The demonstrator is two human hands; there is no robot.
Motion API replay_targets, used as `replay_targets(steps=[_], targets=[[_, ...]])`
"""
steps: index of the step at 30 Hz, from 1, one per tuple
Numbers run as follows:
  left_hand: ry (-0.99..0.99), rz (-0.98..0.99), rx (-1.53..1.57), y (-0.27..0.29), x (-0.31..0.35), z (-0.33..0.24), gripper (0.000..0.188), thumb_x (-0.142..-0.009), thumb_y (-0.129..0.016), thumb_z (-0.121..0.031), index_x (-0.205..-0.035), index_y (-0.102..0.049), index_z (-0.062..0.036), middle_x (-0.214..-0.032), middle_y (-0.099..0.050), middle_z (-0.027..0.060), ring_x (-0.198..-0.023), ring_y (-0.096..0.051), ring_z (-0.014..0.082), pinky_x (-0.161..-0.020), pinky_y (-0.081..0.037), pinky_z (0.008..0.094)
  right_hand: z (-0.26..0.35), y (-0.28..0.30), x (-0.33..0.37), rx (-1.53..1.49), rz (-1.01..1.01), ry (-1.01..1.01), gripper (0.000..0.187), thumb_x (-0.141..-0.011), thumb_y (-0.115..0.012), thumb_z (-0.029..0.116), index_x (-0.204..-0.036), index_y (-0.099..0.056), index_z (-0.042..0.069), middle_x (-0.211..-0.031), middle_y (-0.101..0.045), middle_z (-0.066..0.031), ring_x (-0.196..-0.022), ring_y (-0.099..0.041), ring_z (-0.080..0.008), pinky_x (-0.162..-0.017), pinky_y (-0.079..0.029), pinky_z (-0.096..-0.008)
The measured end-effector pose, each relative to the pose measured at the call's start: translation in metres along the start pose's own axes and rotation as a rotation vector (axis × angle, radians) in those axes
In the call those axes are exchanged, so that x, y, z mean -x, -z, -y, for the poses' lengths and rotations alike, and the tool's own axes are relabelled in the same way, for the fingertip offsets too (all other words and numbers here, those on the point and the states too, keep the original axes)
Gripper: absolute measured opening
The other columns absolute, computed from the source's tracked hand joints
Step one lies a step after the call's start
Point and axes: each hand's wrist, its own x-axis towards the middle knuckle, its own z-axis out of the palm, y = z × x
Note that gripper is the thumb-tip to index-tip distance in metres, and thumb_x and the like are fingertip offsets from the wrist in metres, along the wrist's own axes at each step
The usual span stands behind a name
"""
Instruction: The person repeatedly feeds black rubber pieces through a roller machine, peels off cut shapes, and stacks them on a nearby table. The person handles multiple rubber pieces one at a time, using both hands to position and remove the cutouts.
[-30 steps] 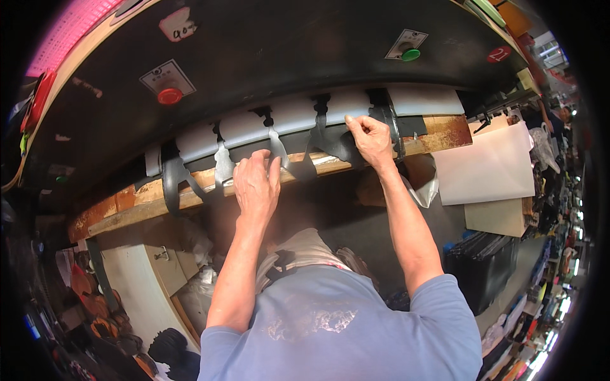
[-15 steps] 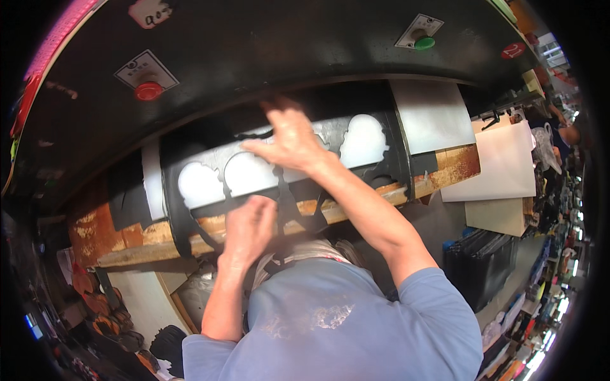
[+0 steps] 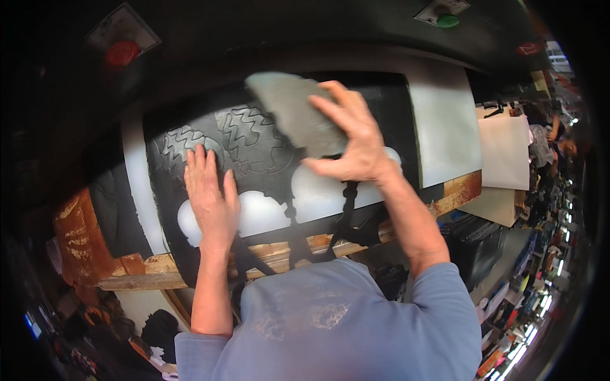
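My left hand (image 3: 208, 190) lies with its fingers stretched out on a black sheet (image 3: 273, 168) embossed with zigzag sole outlines. In my right hand (image 3: 356, 136) is a grey flat piece with a curved edge (image 3: 295, 114), gripped between thumb and fingers and tilted above the sheet; motion blurs it, and its exact kind is unclear. Along the sheet's near side are rounded cutouts, through which a white board (image 3: 346, 187) shows. Thin black strips (image 3: 298, 238) of the sheet hang over the wooden front edge.
A dark machine beam with a red button (image 3: 122, 53) and a green button (image 3: 448, 21) spans the far side. White boards (image 3: 445, 127) lie to the right, beside worn brown wood (image 3: 462, 192). A black stack (image 3: 476, 254) stands at lower right. Further right, a person (image 3: 565, 149) is visible.
My left hand has moved up and left, flattening onto the sheet. My right hand has moved right and now holds the grey piece. Embossed sole patterns now show on the black sheet.
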Motion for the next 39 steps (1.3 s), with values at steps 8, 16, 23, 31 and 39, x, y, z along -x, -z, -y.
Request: replay_targets(steps=[8,16,23,31,39], targets=[[-0.003,0.018,-0.052,0.000,-0.002,-0.005,0.057,-0.098,-0.071,-0.005,-0.152,-0.054,0.0015,-0.164,-0.047,0.0248,-0.155,-0.041,0.0459,-0.126,-0.033,0.0575,-0.052,0.003,0.018,0.107,0.072,0.089,0.079,-0.060,-0.090,0.031,-0.132,-0.071,0.004,-0.151,-0.053,-0.0248,-0.125,-0.059,-0.0438,-0.104,-0.052,-0.0525],[-0.051,-0.043,0.079,0.012,-0.003,-0.012,0.047,-0.098,-0.067,0.002,-0.144,-0.060,0.0026,-0.156,-0.056,0.0256,-0.150,-0.048,0.0449,-0.124,-0.037,0.0558,-0.052,0.010,0.014,0.086,0.131,0.179,0.084,-0.063,-0.089,0.031,-0.140,-0.065,0.007,-0.155,-0.049,-0.0261,-0.133,-0.054,-0.0460,-0.110,-0.049,-0.0537],[0.001,0.242,0.631,0.062,0.085,-0.074,0.013,-0.097,-0.069,0.005,-0.110,-0.069,0.0039,-0.101,-0.077,0.0152,-0.088,-0.075,0.0290,-0.082,-0.059,0.0384,-0.037,0.045,0.041,-0.026,-0.221,-0.042,0.054,-0.084,-0.090,0.029,-0.129,-0.071,0.006,-0.131,-0.066,-0.0178,-0.119,-0.065,-0.0335,-0.102,-0.055,-0.0431],[-0.257,0.012,0.362,0.016,0.113,-0.064,0.015,-0.090,-0.076,0.002,-0.094,-0.063,-0.0028,-0.085,-0.068,0.0150,-0.072,-0.067,0.0374,-0.066,-0.053,0.0453,-0.043,0.131,0.012,0.078,-0.754,-0.094,0.017,-0.102,-0.073,0.013,-0.093,-0.067,0.000,-0.081,-0.065,-0.0080,-0.072,-0.059,-0.0155,-0.068,-0.050,-0.0318],[0.146,0.136,0.371,0.023,0.106,-0.072,0.027,-0.103,-0.070,-0.019,-0.117,-0.072,0.0041,-0.104,-0.078,0.0230,-0.092,-0.078,0.0362,-0.082,-0.061,0.0387,-0.010,0.097,0.110,0.021,-0.556,-0.301,0.018,-0.104,-0.072,0.014,-0.094,-0.070,0.000,-0.072,-0.060,0.0000,-0.069,-0.051,-0.0059,-0.063,-0.045,-0.0263]])
